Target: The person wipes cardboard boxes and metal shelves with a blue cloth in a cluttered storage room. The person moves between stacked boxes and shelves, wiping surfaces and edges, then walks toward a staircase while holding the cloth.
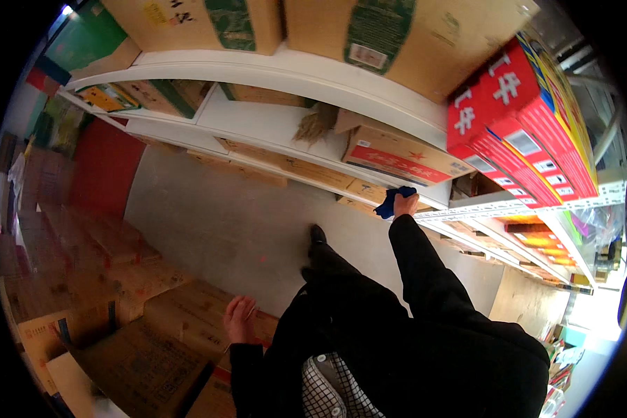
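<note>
My right hand (406,204) is closed on a dark blue cloth (392,202), at the front edge of a white metal shelf (433,194). Just above it on that shelf is a cardboard carton with a red band (402,157). My left hand (240,315) hangs low on the other side of my body, fingers curled, above stacked cardboard boxes (188,313); nothing shows in it. A tan bundle of bristles (313,125), perhaps a brush or broom head, lies further along the shelf.
Large cartons (313,31) and red boxes (522,125) stand on the upper shelf. Low cartons (292,162) sit beneath the shelving. Grey floor (214,219) runs between the shelves and the stacked boxes. An opened carton with a raised flap (141,360) is at the lower left.
</note>
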{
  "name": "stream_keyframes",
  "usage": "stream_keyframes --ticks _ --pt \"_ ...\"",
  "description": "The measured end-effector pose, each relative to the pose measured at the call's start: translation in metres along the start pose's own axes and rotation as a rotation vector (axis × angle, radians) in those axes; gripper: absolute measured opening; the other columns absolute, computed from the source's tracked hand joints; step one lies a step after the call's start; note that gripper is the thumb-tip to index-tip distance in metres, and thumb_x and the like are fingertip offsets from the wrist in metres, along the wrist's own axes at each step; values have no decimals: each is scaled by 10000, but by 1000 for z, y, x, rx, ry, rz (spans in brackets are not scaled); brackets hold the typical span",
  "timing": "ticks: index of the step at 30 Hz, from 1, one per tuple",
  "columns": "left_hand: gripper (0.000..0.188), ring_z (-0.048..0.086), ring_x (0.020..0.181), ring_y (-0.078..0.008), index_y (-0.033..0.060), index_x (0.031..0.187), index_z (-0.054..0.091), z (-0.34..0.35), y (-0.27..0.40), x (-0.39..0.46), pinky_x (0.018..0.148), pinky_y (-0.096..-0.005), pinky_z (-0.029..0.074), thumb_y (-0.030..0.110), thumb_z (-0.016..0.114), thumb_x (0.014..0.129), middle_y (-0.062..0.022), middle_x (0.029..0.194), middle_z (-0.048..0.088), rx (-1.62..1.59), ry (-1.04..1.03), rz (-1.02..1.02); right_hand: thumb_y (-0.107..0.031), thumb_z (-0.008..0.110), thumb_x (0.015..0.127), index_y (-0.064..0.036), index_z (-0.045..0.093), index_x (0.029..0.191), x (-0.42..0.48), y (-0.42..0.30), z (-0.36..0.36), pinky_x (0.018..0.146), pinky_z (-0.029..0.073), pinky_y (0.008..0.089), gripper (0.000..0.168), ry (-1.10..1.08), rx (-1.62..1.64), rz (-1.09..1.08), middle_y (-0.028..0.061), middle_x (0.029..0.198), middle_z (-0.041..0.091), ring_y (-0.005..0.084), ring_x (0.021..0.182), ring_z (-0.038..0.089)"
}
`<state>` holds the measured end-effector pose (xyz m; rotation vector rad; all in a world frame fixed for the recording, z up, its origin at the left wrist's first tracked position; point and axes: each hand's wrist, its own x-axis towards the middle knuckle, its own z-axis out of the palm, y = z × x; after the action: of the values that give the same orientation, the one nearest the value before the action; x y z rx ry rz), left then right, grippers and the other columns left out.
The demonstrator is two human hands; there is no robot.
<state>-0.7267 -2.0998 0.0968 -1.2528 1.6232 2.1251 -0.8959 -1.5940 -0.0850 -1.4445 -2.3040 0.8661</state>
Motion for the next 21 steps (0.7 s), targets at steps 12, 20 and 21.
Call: stream_keyframes --ticks 12,20,21 --pt "333 635 1144 -296 41 1256 574 -27 53 64 982 -442 514 202 653 975 -154 1264 640 -231 59 64 -201 696 782 6 497 1094 -78 -85 84 909 485 528 424 -148 139 -65 257 1060 620 457 1052 608" --pt "375 596 1222 -346 12 1278 548 -74 76 86 1020 -492 514 188 674 972 -186 1312 599 -333 129 34 -225 709 757 -4 521 1050 -141 -164 157 905 493 522 412 -199 122 -131 253 1008 646 452 1005 632" --pt "369 597 1219 -344 14 1271 551 -79 88 88 1014 -489 518 190 675 971 -183 1303 603 -331 149 22 -220 707 757 -5 522 1051 -142 -166 173 907 495 520 408 -190 116 -147 252 1002 648 449 1004 635"
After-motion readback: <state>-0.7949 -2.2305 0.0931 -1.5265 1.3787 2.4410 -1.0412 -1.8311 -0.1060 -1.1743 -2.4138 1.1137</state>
